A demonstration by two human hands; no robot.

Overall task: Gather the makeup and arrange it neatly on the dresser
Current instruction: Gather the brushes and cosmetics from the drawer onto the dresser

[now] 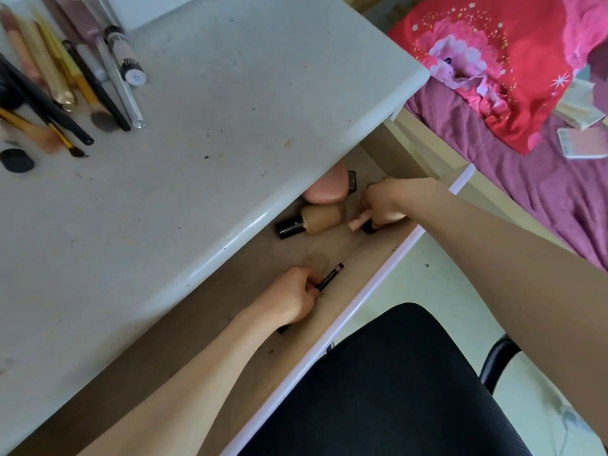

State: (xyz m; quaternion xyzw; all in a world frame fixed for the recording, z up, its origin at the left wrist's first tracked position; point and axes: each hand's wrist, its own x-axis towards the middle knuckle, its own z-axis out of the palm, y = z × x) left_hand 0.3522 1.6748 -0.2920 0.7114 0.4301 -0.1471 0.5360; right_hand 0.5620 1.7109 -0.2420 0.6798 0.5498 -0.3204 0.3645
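Observation:
Both hands are inside an open wooden drawer (332, 255) under the white dresser top (230, 133). My left hand (289, 297) is closed around a thin dark makeup pencil (330, 276) that lies on the drawer floor. My right hand (381, 202) grips a small dark item (368, 228) near the drawer's front wall; what it is I cannot tell. Between them lies a beige foundation bottle with a black cap (309, 222), and a pink rounded object (97, 190) sits half hidden under the dresser edge. Brushes, pencils and tubes (69, 77) lie side by side at the dresser's far left.
A black office chair seat (394, 383) is right below the drawer front. A bed with purple sheet and red floral blanket (493, 60) lies to the right, with a phone (582, 143) on it. A black round sponge (16, 161) sits at the dresser's left edge.

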